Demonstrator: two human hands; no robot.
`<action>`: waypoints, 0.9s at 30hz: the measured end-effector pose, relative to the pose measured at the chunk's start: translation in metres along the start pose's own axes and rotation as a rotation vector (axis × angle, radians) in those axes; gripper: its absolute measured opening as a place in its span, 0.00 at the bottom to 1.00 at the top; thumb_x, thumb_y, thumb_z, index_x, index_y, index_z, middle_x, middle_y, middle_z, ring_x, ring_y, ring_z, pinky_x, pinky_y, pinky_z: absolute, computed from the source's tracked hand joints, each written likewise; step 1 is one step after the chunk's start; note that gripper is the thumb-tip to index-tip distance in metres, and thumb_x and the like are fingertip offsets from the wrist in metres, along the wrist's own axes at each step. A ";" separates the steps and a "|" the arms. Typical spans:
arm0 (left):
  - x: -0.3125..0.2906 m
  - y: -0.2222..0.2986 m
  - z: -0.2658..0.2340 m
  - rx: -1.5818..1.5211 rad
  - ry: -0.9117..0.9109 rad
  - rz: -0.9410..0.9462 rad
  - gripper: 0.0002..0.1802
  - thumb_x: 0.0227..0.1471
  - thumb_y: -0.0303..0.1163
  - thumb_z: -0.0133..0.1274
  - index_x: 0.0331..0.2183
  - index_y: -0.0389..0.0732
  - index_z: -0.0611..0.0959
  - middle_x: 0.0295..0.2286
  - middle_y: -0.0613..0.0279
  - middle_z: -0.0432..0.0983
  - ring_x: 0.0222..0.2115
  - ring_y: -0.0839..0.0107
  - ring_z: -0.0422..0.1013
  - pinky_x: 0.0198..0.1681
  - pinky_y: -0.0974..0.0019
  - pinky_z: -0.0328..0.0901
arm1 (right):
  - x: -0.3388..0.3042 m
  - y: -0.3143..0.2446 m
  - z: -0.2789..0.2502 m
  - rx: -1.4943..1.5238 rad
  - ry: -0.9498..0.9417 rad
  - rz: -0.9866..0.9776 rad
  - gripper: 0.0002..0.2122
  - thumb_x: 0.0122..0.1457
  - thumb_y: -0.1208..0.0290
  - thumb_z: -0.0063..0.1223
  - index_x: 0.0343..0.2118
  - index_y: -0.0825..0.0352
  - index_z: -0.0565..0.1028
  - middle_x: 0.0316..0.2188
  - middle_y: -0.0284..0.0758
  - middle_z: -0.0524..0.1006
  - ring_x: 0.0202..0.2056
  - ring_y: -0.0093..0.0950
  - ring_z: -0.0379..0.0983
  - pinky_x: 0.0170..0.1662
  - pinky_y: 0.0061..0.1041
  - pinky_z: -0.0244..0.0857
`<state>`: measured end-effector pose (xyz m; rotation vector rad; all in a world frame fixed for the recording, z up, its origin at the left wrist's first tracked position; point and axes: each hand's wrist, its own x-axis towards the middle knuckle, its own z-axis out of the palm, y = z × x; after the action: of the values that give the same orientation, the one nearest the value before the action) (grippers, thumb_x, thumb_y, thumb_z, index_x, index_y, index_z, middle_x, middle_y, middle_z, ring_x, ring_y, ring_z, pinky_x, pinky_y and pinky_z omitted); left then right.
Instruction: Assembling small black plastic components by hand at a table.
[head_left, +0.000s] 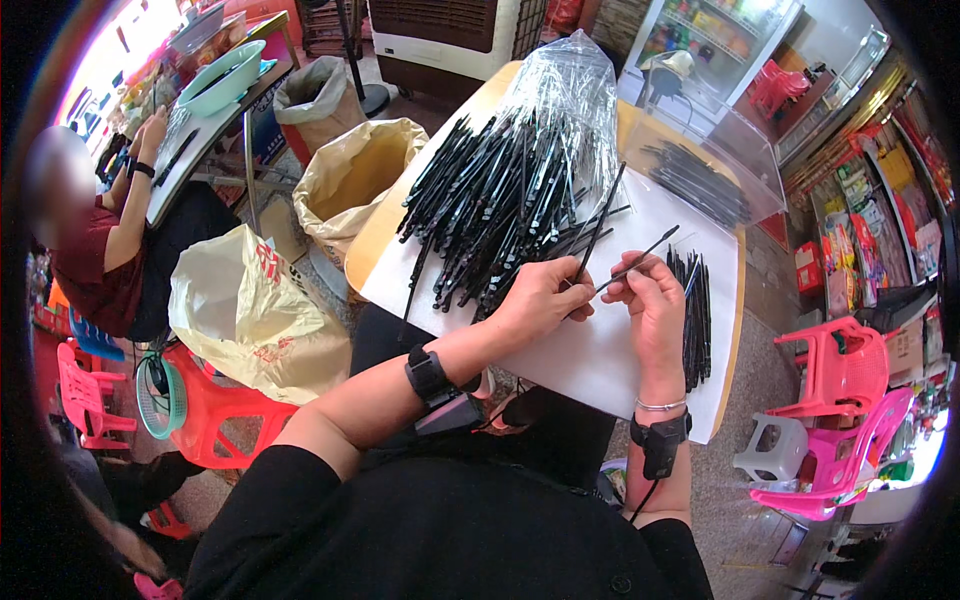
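Note:
My left hand (545, 302) is closed in a pinch on a thin black stick (604, 215) that points up and away. Close beside it, my right hand (650, 300) pinches another thin black stick (655, 243), slanting from between the hands up to the right. A large heap of similar black sticks (490, 210), partly inside a clear plastic bag (570, 85), lies beyond my left hand. To the right of my right hand, more sticks form a neat row (697, 325) on the white tabletop (590, 365). What the left fingertips cover is hidden.
A clear plastic box (740, 165) of dark sticks stands at the table's far right. Paper sacks (345, 205) and a pale yellow bag (265, 320) crowd the left side. Another person (95, 250) sits at a table further left. Pink plastic chairs (840, 370) stand at right.

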<state>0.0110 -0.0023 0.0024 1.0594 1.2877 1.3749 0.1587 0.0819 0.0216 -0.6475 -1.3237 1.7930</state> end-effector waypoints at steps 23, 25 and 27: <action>0.003 -0.003 0.001 -0.147 0.014 0.058 0.07 0.52 0.28 0.51 0.31 0.33 0.78 0.21 0.67 0.74 0.21 0.83 0.69 0.26 0.78 0.65 | -0.011 0.005 0.031 -0.450 0.060 -0.193 0.09 0.59 0.74 0.44 0.40 0.72 0.71 0.26 0.30 0.71 0.23 0.15 0.65 0.27 0.14 0.61; 0.000 0.000 0.003 -0.130 0.035 0.102 0.07 0.51 0.27 0.51 0.31 0.33 0.78 0.22 0.67 0.74 0.21 0.83 0.69 0.26 0.78 0.65 | -0.012 0.006 0.036 -0.422 0.073 -0.181 0.10 0.59 0.74 0.43 0.41 0.72 0.70 0.26 0.30 0.71 0.24 0.15 0.65 0.27 0.15 0.61; -0.002 0.000 0.004 -0.112 0.056 0.147 0.07 0.51 0.27 0.51 0.31 0.32 0.78 0.22 0.67 0.74 0.22 0.82 0.69 0.26 0.78 0.65 | -0.009 0.012 0.036 -0.534 0.142 -0.230 0.10 0.59 0.75 0.41 0.41 0.72 0.69 0.26 0.30 0.71 0.24 0.15 0.64 0.27 0.16 0.61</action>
<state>0.0154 -0.0032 0.0028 1.0620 1.1778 1.5787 0.1321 0.0534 0.0210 -0.8478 -1.7138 1.1881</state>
